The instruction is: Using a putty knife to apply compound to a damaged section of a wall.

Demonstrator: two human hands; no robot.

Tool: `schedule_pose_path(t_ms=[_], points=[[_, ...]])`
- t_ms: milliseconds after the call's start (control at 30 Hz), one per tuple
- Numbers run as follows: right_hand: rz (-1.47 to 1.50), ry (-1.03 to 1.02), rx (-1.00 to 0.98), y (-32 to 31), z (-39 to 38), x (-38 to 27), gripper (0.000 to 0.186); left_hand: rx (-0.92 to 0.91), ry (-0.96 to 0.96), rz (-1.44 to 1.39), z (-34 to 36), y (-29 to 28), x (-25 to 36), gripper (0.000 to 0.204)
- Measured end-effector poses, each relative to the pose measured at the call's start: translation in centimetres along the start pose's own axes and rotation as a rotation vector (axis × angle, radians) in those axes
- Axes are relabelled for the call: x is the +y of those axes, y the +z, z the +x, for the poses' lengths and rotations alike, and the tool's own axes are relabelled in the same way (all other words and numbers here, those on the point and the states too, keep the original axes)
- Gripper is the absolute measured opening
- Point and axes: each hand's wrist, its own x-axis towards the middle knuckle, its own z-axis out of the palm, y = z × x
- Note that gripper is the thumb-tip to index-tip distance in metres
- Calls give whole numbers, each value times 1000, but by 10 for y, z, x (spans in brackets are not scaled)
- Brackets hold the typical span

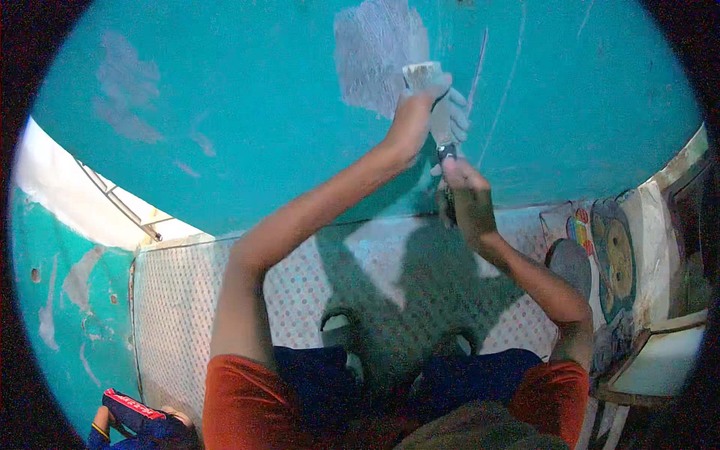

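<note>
teal wall (262,97), pale grey patch (371,56), scraper (446,152), dotted floor (184,300)

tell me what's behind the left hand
The teal wall, with a pale grey patch up and left of the left hand. A whitish tool sticks out above it; whatever sits directly behind the hand is hidden.

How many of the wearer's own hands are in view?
2. The left hand is higher, by the pale patch on the teal wall; the right hand is below it, gripping a dark-collared tool. Some fingers are hidden. The co-worker at lower left is not counted.
</note>
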Motion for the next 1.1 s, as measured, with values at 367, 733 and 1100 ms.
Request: schedule_pose_path(t_ms=[367, 733, 1100], points=[[-689, -382, -195, -80, -18, 148, 25, -184, -340, 529, -39, -93, -50, 30], [-1389, 241, -795, -183, -48, 202, 29, -835, -467, 1374, -88, -274, -178, 35], [-1268, 191, -489, -180, -48, 209, 32, -861, -301, 1266, -90, -284, -180, 35]])
